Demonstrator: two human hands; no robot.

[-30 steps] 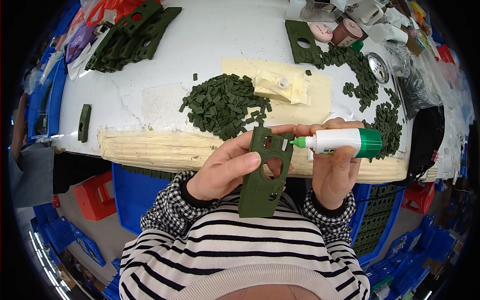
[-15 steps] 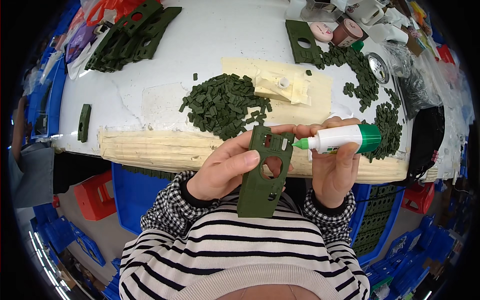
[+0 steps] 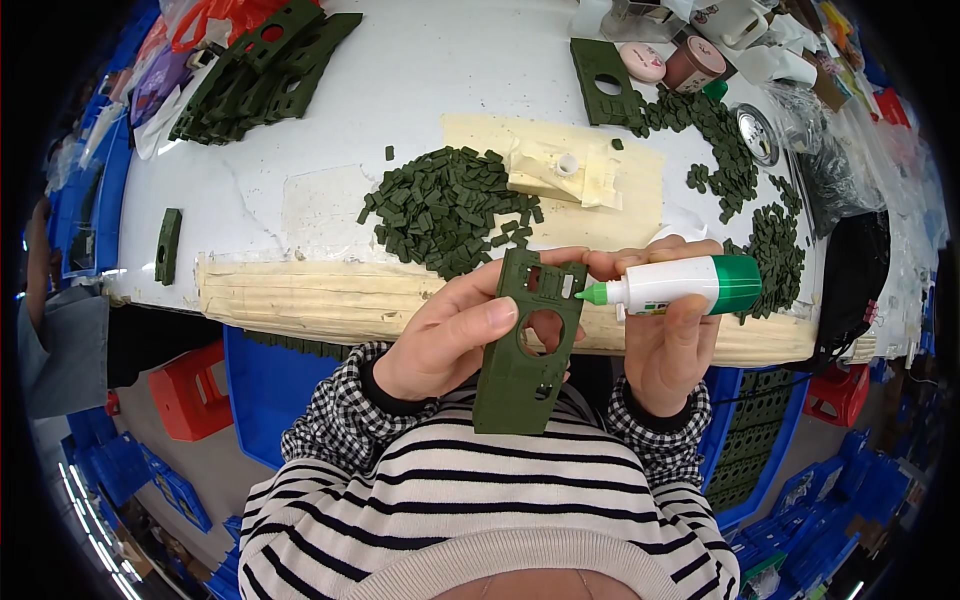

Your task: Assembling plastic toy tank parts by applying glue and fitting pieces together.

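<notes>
My left hand (image 3: pixel 445 335) grips a dark green plastic model hull plate (image 3: pixel 510 385), thumb on its face and the fingers mostly hidden behind. The plate is tilted upright in front of my chest and has a large round hole and smaller rectangular cut-outs near its top. In my right hand (image 3: pixel 672 345) lies a white glue bottle (image 3: pixel 665 286) with a green base and a green pointed nozzle. Its tip is at the plate's upper right edge, close to a small rectangular opening; whether it touches I cannot tell. Beyond my left hand lies a heap of small green plastic pieces (image 3: pixel 440 205).
A taped block (image 3: pixel 560 175) with a small white ring stands behind the heap. Stacked green plates (image 3: pixel 265 75) lie far left, more small pieces (image 3: pixel 770 250) at right. Tape covers the table's front edge (image 3: pixel 300 290). Blue trays (image 3: pixel 250 400) and red stools (image 3: pixel 190 400) are below.
The glue bottle has shifted slightly left, bringing its nozzle tip closer to the plate's edge. The plate has turned a little in my left hand.
</notes>
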